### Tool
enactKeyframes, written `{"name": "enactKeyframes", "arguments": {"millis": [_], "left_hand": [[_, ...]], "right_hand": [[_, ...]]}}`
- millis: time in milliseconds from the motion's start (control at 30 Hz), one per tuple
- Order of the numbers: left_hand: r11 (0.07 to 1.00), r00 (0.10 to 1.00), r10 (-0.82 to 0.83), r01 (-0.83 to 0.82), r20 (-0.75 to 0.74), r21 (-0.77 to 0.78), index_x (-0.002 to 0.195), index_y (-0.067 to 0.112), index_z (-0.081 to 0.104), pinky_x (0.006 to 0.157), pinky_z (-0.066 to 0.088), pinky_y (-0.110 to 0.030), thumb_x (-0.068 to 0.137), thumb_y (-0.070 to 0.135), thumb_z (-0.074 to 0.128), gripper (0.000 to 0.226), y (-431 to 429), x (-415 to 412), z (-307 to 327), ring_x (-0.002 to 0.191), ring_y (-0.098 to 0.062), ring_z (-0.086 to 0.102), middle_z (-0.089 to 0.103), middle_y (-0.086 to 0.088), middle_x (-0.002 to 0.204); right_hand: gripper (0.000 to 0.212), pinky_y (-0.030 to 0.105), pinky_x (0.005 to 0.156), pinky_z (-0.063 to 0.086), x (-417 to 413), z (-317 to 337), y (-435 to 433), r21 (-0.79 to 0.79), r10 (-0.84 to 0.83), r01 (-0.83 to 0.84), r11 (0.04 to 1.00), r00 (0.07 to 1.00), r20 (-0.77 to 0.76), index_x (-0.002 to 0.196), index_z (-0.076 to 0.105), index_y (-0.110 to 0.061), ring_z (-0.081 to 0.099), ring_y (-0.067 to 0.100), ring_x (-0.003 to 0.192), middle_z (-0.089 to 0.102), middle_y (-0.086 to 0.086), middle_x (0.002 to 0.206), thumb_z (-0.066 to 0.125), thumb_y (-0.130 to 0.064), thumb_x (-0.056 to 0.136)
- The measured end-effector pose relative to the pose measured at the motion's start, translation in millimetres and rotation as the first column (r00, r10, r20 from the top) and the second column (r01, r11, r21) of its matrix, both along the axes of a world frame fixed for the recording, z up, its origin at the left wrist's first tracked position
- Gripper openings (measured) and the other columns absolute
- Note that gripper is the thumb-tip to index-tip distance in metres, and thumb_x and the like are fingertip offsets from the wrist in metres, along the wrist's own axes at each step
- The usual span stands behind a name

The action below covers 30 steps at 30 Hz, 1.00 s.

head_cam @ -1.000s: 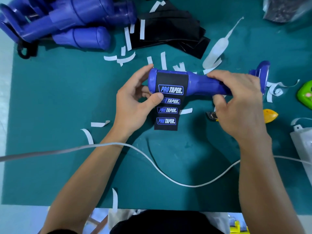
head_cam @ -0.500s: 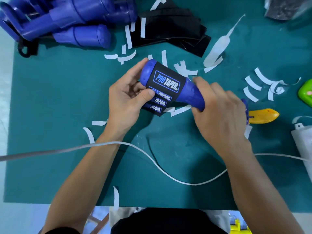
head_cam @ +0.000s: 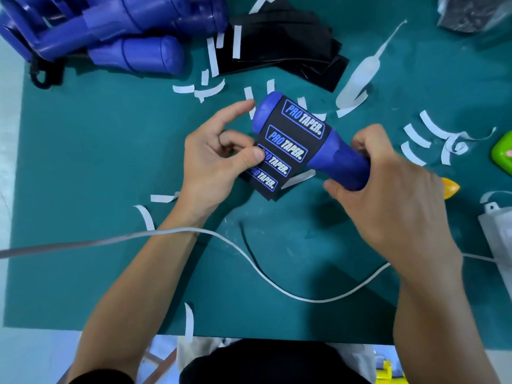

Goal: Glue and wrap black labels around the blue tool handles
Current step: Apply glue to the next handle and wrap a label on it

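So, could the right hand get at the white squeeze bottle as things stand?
Probably not straight away: the right hand grips the blue handle and would have to let go first. Otherwise the way looks free: the squeeze bottle lies on the mat beyond the handle, with only paper strips beside it.

1. The tabletop (head_cam: 83, 162) is plain teal green
2. The tool handle (head_cam: 342, 163) is solid deep blue
3. The label (head_cam: 288, 146) is black, patterned with a repeated run of blue-outlined boxes, each reading "PRO" in blue and "TAPER" in white
4. The pile of handles (head_cam: 116, 31) at the far left corner is the same blue
5. The stack of sheets (head_cam: 282, 48) by the far edge is glossy black
6. The paper strips (head_cam: 211, 91) and the cable (head_cam: 249, 259) are white
7. At the right edge lie a bright green object (head_cam: 502, 155) and a yellow-orange object (head_cam: 450, 188)
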<state>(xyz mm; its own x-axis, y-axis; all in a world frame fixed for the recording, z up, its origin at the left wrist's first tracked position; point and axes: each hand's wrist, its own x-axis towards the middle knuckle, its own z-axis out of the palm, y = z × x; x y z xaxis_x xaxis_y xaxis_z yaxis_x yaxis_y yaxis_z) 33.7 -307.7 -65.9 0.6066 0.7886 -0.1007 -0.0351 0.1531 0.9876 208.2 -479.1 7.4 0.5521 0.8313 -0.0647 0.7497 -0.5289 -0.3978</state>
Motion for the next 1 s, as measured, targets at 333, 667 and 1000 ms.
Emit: {"name": "enactKeyframes", "arguments": {"millis": [333, 667, 1000], "left_hand": [[0.99, 0.999, 0.043, -0.04, -0.02, 0.132, 0.138, 0.03, 0.058, 0.077, 0.053, -0.022, 0.083, 0.018, 0.085, 0.063, -2.8, -1.7, -1.3, 0.073, -0.005, 0.063, 0.076, 0.012, 0.08], [0.991, 0.99, -0.1, 0.108, 0.096, -0.075, 0.148, -0.011, 0.036, 0.083, 0.053, -0.021, 0.086, 0.024, 0.079, 0.083, -2.0, 4.6, -3.0, 0.08, -0.001, 0.067, 0.072, 0.019, 0.083], [0.971, 0.984, 0.121, -0.09, 0.131, -0.22, 0.138, 0.009, 0.053, 0.068, 0.053, -0.025, 0.072, 0.02, 0.09, 0.077, 5.2, 2.9, 3.8, 0.061, -0.007, 0.062, 0.074, 0.007, 0.071]], "right_hand": [[0.043, 0.034, 0.055, 0.038, 7.6, -1.3, -5.2, -0.113, 0.099, -0.147, 0.983, 0.933, -0.346, 0.099, 0.036, -0.036, 0.053, 0.011, 0.06, 0.058, -0.008, 0.069, 0.064, -0.063, 0.08], [0.034, 0.034, 0.052, 0.05, 10.4, -26.8, 5.9, 0.08, 0.199, -0.238, 0.968, 0.534, -0.822, 0.094, 0.046, -0.017, 0.066, 0.025, 0.05, 0.065, 0.005, 0.073, 0.059, -0.049, 0.096], [0.037, 0.022, 0.044, 0.04, -12.0, -51.3, 20.9, 0.048, 0.041, -0.034, 0.998, -0.165, -0.985, 0.104, 0.052, -0.005, 0.043, 0.02, 0.036, 0.053, 0.014, 0.061, 0.043, -0.04, 0.101]]}}
